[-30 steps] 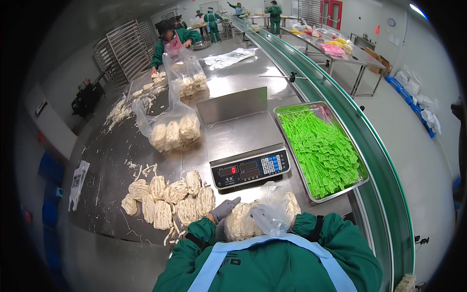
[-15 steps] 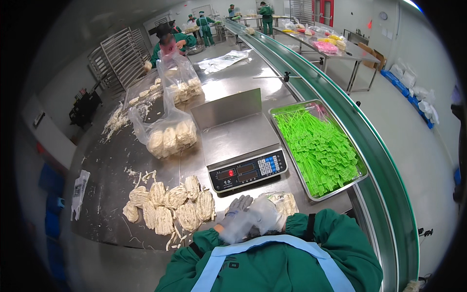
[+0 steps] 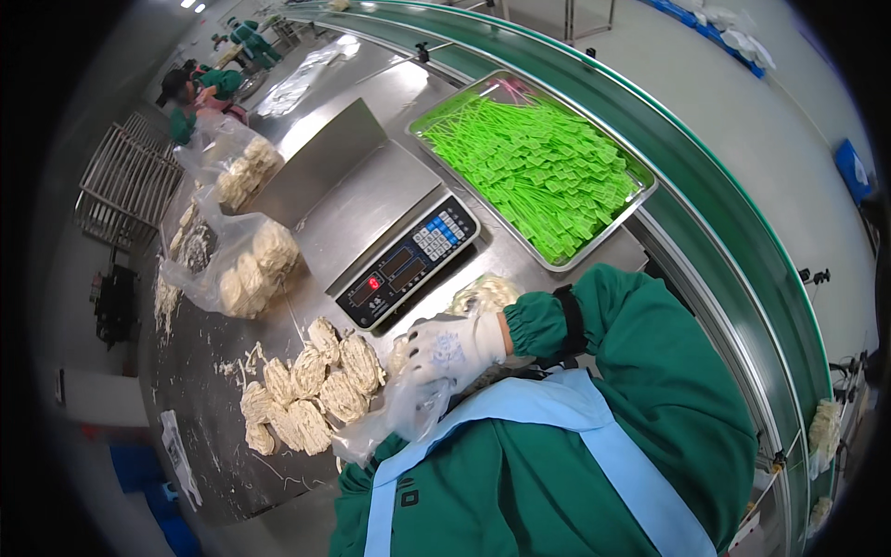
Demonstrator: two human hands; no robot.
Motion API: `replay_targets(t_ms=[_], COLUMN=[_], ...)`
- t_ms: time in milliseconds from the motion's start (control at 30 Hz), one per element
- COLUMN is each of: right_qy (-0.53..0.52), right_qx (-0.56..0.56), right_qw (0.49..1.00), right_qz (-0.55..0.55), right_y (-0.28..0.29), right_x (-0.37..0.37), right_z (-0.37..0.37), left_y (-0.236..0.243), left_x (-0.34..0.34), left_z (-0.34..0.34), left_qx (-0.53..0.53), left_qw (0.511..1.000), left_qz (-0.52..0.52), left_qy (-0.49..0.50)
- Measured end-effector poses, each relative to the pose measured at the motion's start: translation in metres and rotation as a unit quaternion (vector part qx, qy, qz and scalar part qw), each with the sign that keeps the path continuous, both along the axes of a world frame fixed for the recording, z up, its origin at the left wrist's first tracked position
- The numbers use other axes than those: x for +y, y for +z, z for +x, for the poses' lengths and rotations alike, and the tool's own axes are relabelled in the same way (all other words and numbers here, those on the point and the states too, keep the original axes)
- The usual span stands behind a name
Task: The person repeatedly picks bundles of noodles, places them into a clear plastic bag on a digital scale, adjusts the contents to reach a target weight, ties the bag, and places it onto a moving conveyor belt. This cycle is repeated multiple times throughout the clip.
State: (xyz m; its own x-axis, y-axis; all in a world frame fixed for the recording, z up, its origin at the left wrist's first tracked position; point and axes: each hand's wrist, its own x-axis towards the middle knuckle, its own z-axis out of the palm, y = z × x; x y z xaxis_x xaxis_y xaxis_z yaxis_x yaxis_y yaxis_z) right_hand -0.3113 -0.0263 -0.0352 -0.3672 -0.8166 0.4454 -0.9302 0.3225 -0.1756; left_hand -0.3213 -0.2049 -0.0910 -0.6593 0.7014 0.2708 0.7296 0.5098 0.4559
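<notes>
My right hand point(image 3: 450, 351), in a white glove, is closed on a clear plastic bag point(image 3: 413, 401) in front of my chest. My left hand is hidden behind the bag and the right hand; only some green sleeve shows there. Just left of the bag, several bundles of pale noodles point(image 3: 306, 376) lie in a cluster on the steel table point(image 3: 223, 436). A filled clear bag point(image 3: 487, 295) rests beyond my right wrist, partly covered by it. Ahead stands a digital scale point(image 3: 406, 265) with its steel pan point(image 3: 357, 200) bare.
A metal tray point(image 3: 557, 265) of green plastic strips sits right of the scale, beside a green conveyor point(image 3: 687, 213). Two bags of noodles point(image 3: 260, 269) stand left of the scale. A flat plastic bag point(image 3: 179, 455) lies at the table's left edge. A co-worker point(image 3: 200, 93) is farther back.
My view has turned right and tilted, so the scale and tray appear farther left. My right hand has come across leftward over the bag, and my grey-gloved left hand has gone out of sight.
</notes>
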Motion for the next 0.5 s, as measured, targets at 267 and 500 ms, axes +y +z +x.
replay_targets(t_ms=[267,500], right_qy=[-0.558,-0.800], right_qx=[-0.103,-0.180], right_qw=[0.823,0.562], right_qz=[0.041,0.106], right_y=[-0.057,-0.120], right_x=[0.219,0.341], right_z=[0.000,0.008], left_y=[-0.029,0.012], left_x=[0.018,0.010], left_z=[-0.021,-0.028], left_qx=[0.045,-0.081], left_qw=[0.999,0.995], left_qz=[0.023,0.010], left_qy=[0.013,-0.052])
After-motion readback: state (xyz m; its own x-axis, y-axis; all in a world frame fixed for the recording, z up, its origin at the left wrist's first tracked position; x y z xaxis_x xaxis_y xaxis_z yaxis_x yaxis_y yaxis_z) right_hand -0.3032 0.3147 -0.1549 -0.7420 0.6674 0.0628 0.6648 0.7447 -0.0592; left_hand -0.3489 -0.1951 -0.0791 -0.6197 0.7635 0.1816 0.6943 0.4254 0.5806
